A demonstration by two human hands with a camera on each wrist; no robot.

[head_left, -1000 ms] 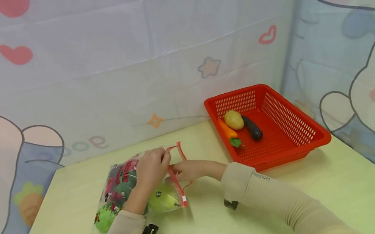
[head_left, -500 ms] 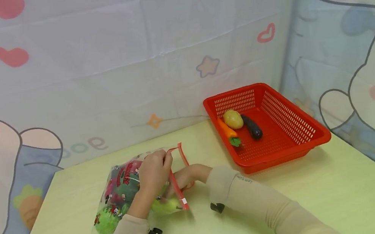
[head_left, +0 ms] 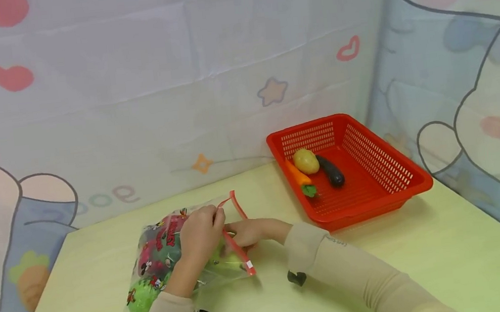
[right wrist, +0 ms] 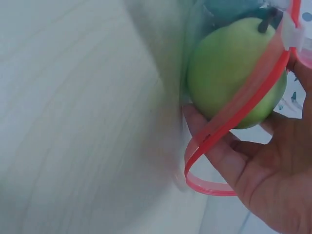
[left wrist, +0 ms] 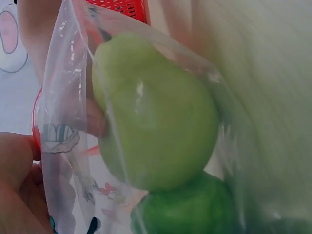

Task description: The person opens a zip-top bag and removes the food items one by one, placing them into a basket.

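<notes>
A clear zip bag [head_left: 167, 238] with red edging lies on the table, filled with several fruits and vegetables. My left hand [head_left: 200, 235] pinches its upper side near the mouth. Through that mouth reaches my right hand [head_left: 246, 231], with fingers and thumb around a green pear [right wrist: 219, 73]. In the left wrist view the pear [left wrist: 156, 112] shows large through the plastic, a fingertip at its side. Against it lies a dark green vegetable [left wrist: 187, 207]. A light green round item [head_left: 141, 298] fills the bag's near left corner. The left forearm hides part of the bag.
A red plastic basket [head_left: 419, 181] stands at the back right of the table. Inside are a potato [head_left: 306, 161], a carrot [head_left: 298, 174] and an eggplant [head_left: 331, 172]. A printed cloth [head_left: 133, 87] hangs behind the table and along its right side.
The right hand reached further into the bag and took hold of the pear, then drew back slightly. The left hand kept its grip on the bag. The basket stayed in place.
</notes>
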